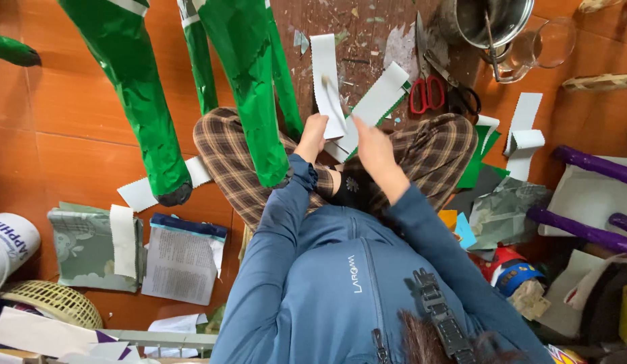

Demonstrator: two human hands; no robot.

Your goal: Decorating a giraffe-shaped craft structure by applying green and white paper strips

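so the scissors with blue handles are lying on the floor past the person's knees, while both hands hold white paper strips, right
Not quite: the scissors have red handles, not blue, as the head view shows. They do lie on the floor beyond the knees, while the left hand and right hand hold white paper strips.

Bright even light, soft shadows; edges warped

2 purple tubes (pixel 594 165), 1 scissors (pixel 429 93).
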